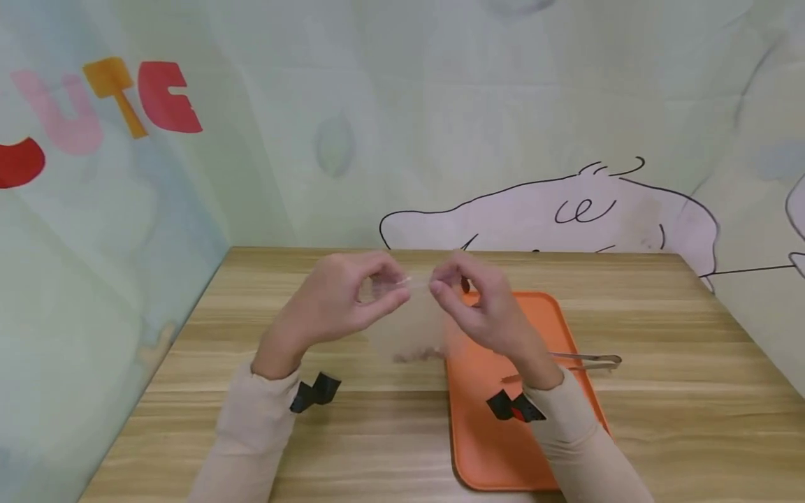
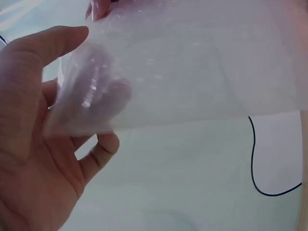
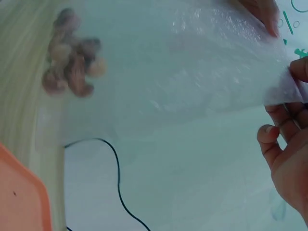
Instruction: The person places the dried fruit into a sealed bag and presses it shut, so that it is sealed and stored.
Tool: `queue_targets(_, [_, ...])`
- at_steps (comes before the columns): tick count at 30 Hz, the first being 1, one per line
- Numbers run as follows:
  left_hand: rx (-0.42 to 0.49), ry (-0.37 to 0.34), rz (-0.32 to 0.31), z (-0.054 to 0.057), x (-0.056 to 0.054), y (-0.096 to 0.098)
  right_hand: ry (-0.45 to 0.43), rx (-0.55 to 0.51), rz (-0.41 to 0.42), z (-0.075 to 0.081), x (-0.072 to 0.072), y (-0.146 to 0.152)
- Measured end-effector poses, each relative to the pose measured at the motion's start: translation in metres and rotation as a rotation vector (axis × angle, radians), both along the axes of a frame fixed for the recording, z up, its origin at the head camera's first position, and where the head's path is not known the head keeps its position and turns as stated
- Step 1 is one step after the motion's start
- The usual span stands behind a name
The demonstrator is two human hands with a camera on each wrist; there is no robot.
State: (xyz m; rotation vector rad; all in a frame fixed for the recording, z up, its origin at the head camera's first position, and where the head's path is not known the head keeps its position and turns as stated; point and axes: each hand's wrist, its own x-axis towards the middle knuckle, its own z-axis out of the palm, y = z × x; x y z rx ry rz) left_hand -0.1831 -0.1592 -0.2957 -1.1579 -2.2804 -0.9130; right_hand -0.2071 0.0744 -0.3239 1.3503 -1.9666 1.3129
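Note:
A translucent plastic bag (image 1: pixel 409 328) hangs upright between both hands above the table. Several small brown and tan pieces (image 3: pixel 74 57) lie in its bottom; their exact kind is blurred through the plastic. My left hand (image 1: pixel 339 297) pinches the bag's top edge near one corner between thumb and fingers. On the other side of the opening, my right hand (image 1: pixel 474 300) pinches the same edge, its fingertips a short way from the left ones. The left wrist view shows the left thumb outside the film and fingers behind it.
An orange tray (image 1: pixel 490 447) lies on the wooden table (image 1: pixel 377 433) beneath the right forearm. Metal tongs (image 1: pixel 591 360) rest across its right rim, partly hidden by that arm. A small dark red thing (image 1: pixel 465 284) shows behind the right hand. A printed cloth backdrop (image 1: pixel 377 105) stands behind.

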Motion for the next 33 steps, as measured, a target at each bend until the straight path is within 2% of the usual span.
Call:
queue_targets(3, [0.048,-0.038,-0.038,-0.001,-0.003,-0.003,-0.059,0.022,0.007,0.005,0.001,0.008])
queue_targets(6, [0.069,-0.04,-0.102,-0.003,-0.005,-0.002,-0.093,0.077,0.032,0.008,0.002,0.011])
queue_targets(11, [0.053,-0.014,-0.182,-0.004,-0.005,0.004,-0.051,0.117,0.061,0.01,0.003,0.008])
queue_targets(16, [0.057,-0.063,-0.198,-0.005,-0.005,0.005,-0.006,0.084,0.062,0.011,0.004,0.007])
queue_targets(20, [0.118,-0.124,-0.192,-0.006,-0.006,0.002,-0.031,0.065,0.04,0.013,0.005,0.013])
queue_targets(23, [0.146,-0.119,-0.196,-0.008,-0.008,0.003,-0.049,0.087,0.013,0.015,0.006,0.017])
queue_targets(26, [0.139,-0.067,-0.206,-0.009,-0.009,0.007,0.008,0.146,-0.023,0.017,0.008,0.017])
queue_targets(29, [0.109,-0.014,-0.205,-0.009,-0.008,0.011,0.102,0.192,-0.042,0.019,0.01,0.015])
queue_targets(33, [0.094,-0.038,-0.184,-0.009,-0.008,0.011,0.192,0.209,-0.063,0.021,0.01,0.015])
